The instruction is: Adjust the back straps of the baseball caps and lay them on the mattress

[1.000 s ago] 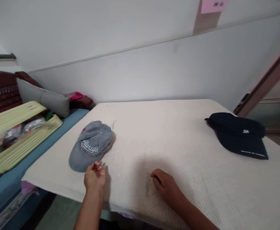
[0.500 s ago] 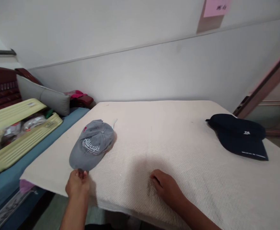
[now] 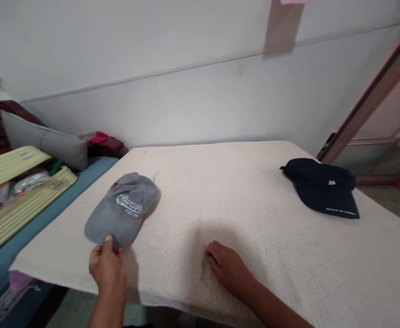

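A grey baseball cap (image 3: pixel 126 205) with white "Always" lettering sits on the left part of the cloth-covered table (image 3: pixel 207 182), its brim toward me. My left hand (image 3: pixel 107 264) pinches the brim's front edge, thumb on top and fingers underneath. My right hand (image 3: pixel 225 266) rests on the cloth near the front middle, its fingers curled together; the inside of the fingers is hidden, and no object shows in it. Away to the right lies a dark navy cap (image 3: pixel 319 184) with small white lettering, touched by neither hand.
Left of the table is a blue-covered bed (image 3: pixel 84 182) with a grey pillow (image 3: pixel 46 136) and a yellow-green open container (image 3: pixel 29 209) of packaged items. A white wall (image 3: pixel 186 105) stands behind the table. A reddish door frame (image 3: pixel 374 100) is at the right.
My left thumb has come over the top of the grey cap's brim, and the brim looks slightly raised. My right hand stays on the cloth. The view has shifted a little to the right.
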`<state>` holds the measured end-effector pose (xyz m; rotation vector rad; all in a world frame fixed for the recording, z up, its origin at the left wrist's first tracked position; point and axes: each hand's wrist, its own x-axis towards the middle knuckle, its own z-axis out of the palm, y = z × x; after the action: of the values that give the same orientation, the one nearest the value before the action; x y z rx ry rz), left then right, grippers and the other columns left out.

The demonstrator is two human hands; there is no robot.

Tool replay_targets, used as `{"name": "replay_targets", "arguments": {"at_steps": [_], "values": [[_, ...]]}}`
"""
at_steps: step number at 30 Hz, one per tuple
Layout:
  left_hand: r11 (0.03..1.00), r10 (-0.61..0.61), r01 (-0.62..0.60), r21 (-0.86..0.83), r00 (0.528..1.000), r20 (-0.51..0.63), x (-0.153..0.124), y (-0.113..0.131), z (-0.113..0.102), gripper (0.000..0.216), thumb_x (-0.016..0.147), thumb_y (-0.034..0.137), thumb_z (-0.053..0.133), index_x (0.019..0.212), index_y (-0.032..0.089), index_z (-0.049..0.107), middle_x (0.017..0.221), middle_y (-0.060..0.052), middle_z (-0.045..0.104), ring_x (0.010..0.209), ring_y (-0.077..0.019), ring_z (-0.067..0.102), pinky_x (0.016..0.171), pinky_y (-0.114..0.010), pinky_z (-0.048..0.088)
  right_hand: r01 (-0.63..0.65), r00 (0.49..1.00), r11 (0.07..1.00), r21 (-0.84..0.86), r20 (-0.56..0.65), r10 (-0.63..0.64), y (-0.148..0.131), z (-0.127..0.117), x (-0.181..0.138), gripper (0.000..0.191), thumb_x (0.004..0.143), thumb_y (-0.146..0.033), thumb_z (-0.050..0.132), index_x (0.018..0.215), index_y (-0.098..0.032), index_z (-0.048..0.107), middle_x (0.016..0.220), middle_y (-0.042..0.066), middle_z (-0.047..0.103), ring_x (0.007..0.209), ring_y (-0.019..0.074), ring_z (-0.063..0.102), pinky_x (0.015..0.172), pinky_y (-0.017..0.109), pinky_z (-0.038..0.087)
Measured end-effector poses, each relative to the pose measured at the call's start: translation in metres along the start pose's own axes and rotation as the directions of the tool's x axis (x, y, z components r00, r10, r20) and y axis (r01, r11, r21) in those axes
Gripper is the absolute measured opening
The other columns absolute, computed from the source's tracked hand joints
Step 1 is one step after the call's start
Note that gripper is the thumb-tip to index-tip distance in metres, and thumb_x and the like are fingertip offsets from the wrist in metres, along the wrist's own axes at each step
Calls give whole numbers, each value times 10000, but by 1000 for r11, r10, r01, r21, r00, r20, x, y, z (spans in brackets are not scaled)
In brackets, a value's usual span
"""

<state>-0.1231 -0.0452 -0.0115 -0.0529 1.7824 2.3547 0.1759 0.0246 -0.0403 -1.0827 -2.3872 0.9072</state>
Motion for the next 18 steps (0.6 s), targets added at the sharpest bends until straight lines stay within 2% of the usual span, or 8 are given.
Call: {"name": "replay_targets", "arguments": {"at_steps": [4, 7, 10, 11, 12, 14, 16, 18], "values": [[994, -22, 47, -99, 971, 237, -24, 6, 19, 256, 602, 190, 752, 711, 186, 520, 693, 59, 575, 574, -84, 507, 445, -175, 393, -12, 1000, 1000, 16, -4, 12, -1, -2, 0, 113, 830, -134, 434, 784, -154, 536, 787, 51, 590, 683, 149, 506, 612, 268, 312], [950, -119, 245, -193, 856, 502, -50, 8, 34, 279, 579, 138, 774, 782, 197, 591, 745, 53, 635, 616, -98, 553, 495, -200, 454, -34, 999, 993, 113, -17, 36, -1, -3, 2, 106, 809, -137, 462, 761, -160, 554, 765, 41, 594, 681, 149, 505, 615, 272, 315], [890, -197, 416, -188, 721, 664, -81, 5, 45, 248, 611, 126, 769, 797, 208, 626, 782, 32, 678, 669, -121, 594, 524, -216, 483, -88, 996, 913, 398, 6, 93, 0, -8, 5, 143, 820, -242, 510, 723, -161, 578, 707, 38, 590, 657, 152, 515, 601, 274, 332], [879, -224, 450, -156, 680, 698, -92, 2, 47, 235, 627, 128, 761, 807, 210, 635, 802, 22, 687, 680, -126, 602, 522, -216, 482, -115, 992, 827, 551, 26, 121, 1, -12, 7, 205, 836, -319, 510, 733, -161, 591, 698, 43, 593, 647, 155, 524, 594, 275, 345], [869, -255, 481, -114, 634, 731, -103, -2, 49, 229, 642, 134, 754, 826, 211, 642, 826, 12, 692, 691, -130, 607, 524, -217, 480, -140, 988, 691, 709, 51, 148, 1, -17, 9, 288, 851, -409, 492, 759, -161, 605, 708, 52, 606, 649, 161, 543, 596, 280, 366], [849, -327, 528, 1, 524, 786, -124, -11, 50, 246, 666, 151, 744, 885, 217, 651, 865, -2, 695, 704, -133, 613, 545, -224, 480, -143, 979, 319, 937, 87, 184, 5, -32, 13, 455, 861, -565, 412, 877, -167, 631, 807, 82, 651, 717, 185, 597, 649, 310, 422], [830, -406, 536, 152, 396, 824, -142, -21, 48, 285, 668, 173, 749, 933, 219, 656, 868, -13, 695, 701, -140, 614, 556, -234, 475, -81, 976, 18, 997, 76, 205, 12, -53, 17, 537, 860, -628, 356, 994, -185, 630, 957, 98, 674, 857, 215, 628, 766, 359, 451], [822, -472, 474, 317, 255, 844, -157, -31, 43, 301, 630, 179, 780, 910, 199, 671, 813, -26, 699, 675, -152, 614, 555, -243, 467, -6, 961, -135, 991, 43, 274, 24, -75, 18, 490, 865, -593, 391, 1041, -200, 624, 1011, 86, 686, 941, 230, 629, 842, 389, 451]]}}
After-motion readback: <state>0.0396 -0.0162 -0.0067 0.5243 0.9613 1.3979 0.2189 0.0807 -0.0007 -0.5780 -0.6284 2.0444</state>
